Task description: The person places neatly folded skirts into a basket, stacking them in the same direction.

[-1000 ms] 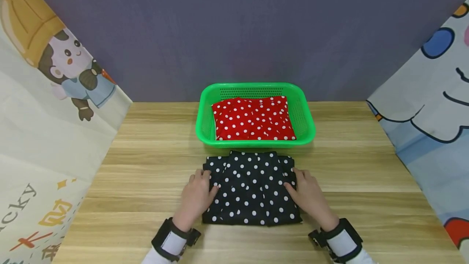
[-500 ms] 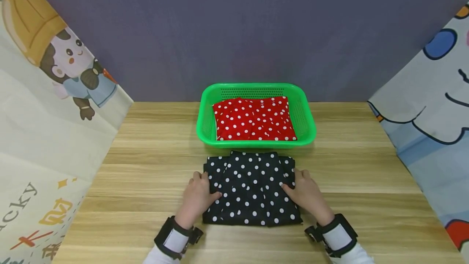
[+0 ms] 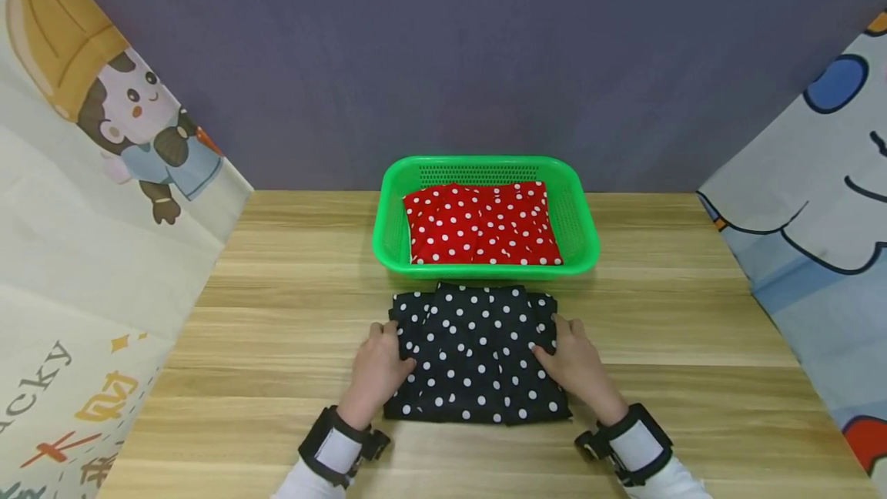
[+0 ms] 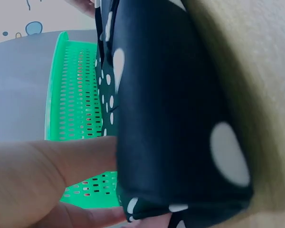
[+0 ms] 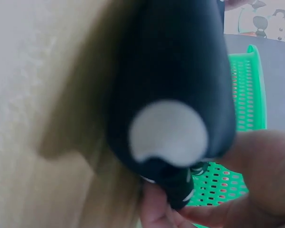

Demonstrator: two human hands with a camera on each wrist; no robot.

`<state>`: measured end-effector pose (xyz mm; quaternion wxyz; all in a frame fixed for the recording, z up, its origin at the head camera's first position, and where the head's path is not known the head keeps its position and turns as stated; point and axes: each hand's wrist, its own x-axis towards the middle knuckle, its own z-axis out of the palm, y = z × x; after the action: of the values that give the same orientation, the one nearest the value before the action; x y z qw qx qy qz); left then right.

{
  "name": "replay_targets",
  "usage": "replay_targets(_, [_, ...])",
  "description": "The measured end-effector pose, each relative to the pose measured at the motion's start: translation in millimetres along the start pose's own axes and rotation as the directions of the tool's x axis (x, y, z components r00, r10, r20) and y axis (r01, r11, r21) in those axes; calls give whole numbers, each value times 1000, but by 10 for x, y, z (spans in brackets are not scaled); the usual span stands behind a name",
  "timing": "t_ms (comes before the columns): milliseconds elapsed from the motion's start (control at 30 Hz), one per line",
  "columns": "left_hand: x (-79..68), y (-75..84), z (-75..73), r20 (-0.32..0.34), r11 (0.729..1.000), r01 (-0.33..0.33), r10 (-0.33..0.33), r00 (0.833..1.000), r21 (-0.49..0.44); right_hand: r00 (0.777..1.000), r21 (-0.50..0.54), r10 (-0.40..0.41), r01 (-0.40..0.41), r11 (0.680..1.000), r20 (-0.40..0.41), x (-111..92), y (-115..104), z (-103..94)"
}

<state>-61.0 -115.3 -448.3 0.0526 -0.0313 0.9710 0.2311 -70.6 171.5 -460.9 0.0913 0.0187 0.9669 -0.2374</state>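
A folded black polka-dot cloth (image 3: 478, 353) lies flat in front of the person on the wooden table. At its left edge the left hand (image 3: 377, 368) grips it, thumb on top and fingertips tucked at the side. The right hand (image 3: 577, 364) holds the opposite edge the same way. Both wrist views show the thick layered edge of the cloth (image 4: 171, 109) between thumb and fingers, with a shadow beside it on the table. Just beyond stands a green basket (image 3: 585, 241), holding a folded red polka-dot cloth (image 3: 485, 226).
The wooden table (image 3: 277, 314) ends at a dark grey backdrop (image 3: 443, 52) behind the basket. Cartoon-printed sheets hang on either side, a monkey print (image 3: 138, 106) to the left and a white-and-blue print (image 3: 818, 175) to the right.
Both thumbs have come further in over the black cloth, and the fingers have closed at its side edges. The cloth has shifted very slightly toward the basket.
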Motion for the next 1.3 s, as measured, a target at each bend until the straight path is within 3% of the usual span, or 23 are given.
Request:
replay_targets(400, [-3,50,22,-16,996,3,-2,1000,93,999,61,28,-29,998,23,-15,-26,29])
replay_targets(700, [13,13,63,-48,998,-62,61,997,-17,1000,96,9,-10,995,17,5,-18,67])
replay_targets(967, [25,-4,39,-26,992,-62,60,998,-106,999,115,28,-30,993,15,-1,-11,43])
replay_targets(1100, [-8,-3,14,-21,988,-67,65,998,-140,1000,121,26,-24,992,-16,-44,-8,19])
replay_targets(1300, [-97,4,-28,-60,979,-129,121,991,-156,995,136,-5,19,991,-97,-166,-4,-18])
